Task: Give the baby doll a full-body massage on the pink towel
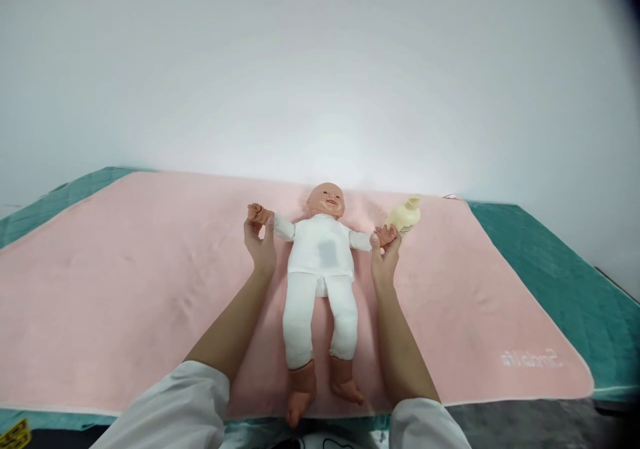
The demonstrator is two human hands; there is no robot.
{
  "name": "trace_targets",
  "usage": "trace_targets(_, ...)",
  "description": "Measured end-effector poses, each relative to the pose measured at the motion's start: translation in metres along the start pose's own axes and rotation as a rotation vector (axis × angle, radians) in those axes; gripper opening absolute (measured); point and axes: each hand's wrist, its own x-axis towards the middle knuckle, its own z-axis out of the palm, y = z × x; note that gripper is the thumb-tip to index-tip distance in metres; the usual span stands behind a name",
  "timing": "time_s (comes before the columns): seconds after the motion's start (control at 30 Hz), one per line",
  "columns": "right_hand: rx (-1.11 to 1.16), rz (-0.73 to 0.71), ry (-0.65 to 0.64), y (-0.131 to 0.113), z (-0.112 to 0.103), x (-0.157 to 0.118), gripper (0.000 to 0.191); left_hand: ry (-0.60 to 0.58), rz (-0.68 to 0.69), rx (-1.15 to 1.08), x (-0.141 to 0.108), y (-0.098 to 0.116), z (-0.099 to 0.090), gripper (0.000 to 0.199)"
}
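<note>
A baby doll (321, 252) with a white cloth body lies on its back on a pink mat (150, 289), head toward the wall and feet toward me. Its arms are spread out to both sides. My left hand (260, 242) is closed around the doll's hand and wrist on the left, thumb on top. On the other side, my right hand (385, 255) grips the doll's other hand between thumb and fingers. Just beyond my right hand lies a pale yellow pump bottle (406, 215), partly hidden by the doll's fingers.
The pink mat covers most of a green sheet (560, 269), which shows at both sides and along the front edge. A plain white wall (320, 69) rises behind. At the bottom left corner is a yellow label (16, 434).
</note>
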Motion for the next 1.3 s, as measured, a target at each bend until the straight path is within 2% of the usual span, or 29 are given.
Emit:
trace_targets(0.2,-0.008,0.101,0.033,0.000,-0.020,-0.030,0.059,-0.002,-0.050,0.069,-0.014,0.013,-0.017,0.043)
trace_targets(0.3,-0.039,0.214,0.045,0.000,-0.030,-0.044,0.055,0.003,-0.093,0.065,-0.019,0.012,-0.027,0.043)
trace_targets(0.4,-0.118,0.343,0.009,0.000,-0.040,-0.056,0.053,0.015,-0.139,0.062,-0.023,0.012,-0.038,0.045)
trace_targets(0.47,-0.171,0.380,-0.049,0.001,-0.046,-0.062,0.054,0.015,-0.197,0.119,-0.028,0.016,-0.045,0.048)
trace_targets(0.6,-0.289,0.380,-0.101,0.006,-0.050,-0.070,0.056,-0.013,-0.334,0.273,-0.041,0.037,-0.056,0.054)
trace_targets(0.73,-0.391,0.263,-0.125,0.012,-0.047,-0.074,0.039,-0.090,-0.406,0.394,-0.056,0.053,-0.066,0.038)
trace_targets(0.83,-0.446,0.174,-0.142,0.019,-0.045,-0.075,0.036,-0.216,-0.405,0.484,-0.062,0.051,-0.076,0.038)
trace_targets(0.97,-0.467,0.095,-0.128,0.026,-0.044,-0.075,0.041,-0.462,-0.371,0.687,-0.061,0.038,-0.085,0.042)
trace_targets(1.03,-0.463,0.081,-0.123,0.026,-0.044,-0.075,0.045,-0.524,-0.339,0.773,-0.059,0.032,-0.087,0.043)
trace_targets(1.17,-0.458,0.131,-0.131,0.017,-0.046,-0.074,0.049,-0.517,-0.322,0.763,-0.057,0.028,-0.088,0.038)
trace_targets(1.3,-0.421,0.326,-0.124,0.005,-0.051,-0.074,0.046,-0.394,-0.370,0.560,-0.057,0.033,-0.088,0.040)
